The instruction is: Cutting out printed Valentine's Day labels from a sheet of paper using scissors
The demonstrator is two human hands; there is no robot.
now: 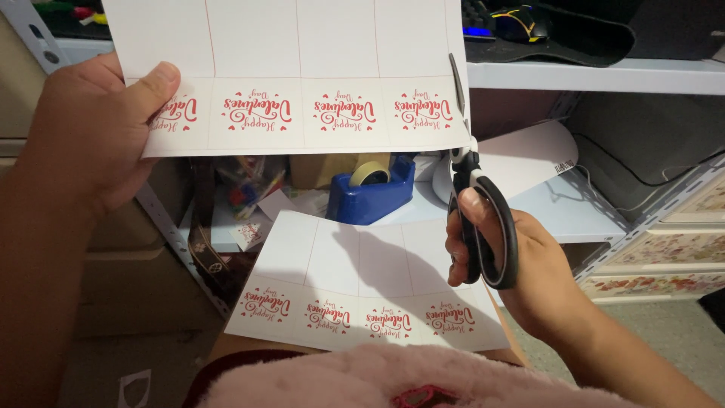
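Left hand (91,136) holds a white printed sheet (302,68) up in front of the camera; the grip is closed on the sheet's left edge, thumb flat on the front face, the other fingers hidden behind the paper. The sheet is thin, matte card or paper, ruled by faint red lines into rectangular panels; the bottom row of panels carries red script with small hearts, seen upside down.

Right hand (498,257) holds a pair of scissors (476,196) with black loop handles and slim grey metal blades. Its grip is closed through the handles, thumb in one loop, fingers wrapped round the other. The blades point upward and meet the right edge of the held sheet, with the paper between them near the lower right corner. How far the blades are parted cannot be told.

A second sheet (355,287) of the same kind lies flat on a brown worktop (226,344) below the hands, with the shadow of the right hand falling across it. A pink fluffy fabric (377,378) fills the bottom edge of the view.

Behind: a blue tape dispenser (374,193) with a roll of pale tape sits on a pale shelf (559,211) of a grey metal rack, with a curled white sheet (521,159) beside it. Storage drawers with a floral pattern (664,249) stand to the right. The lighting is dim.
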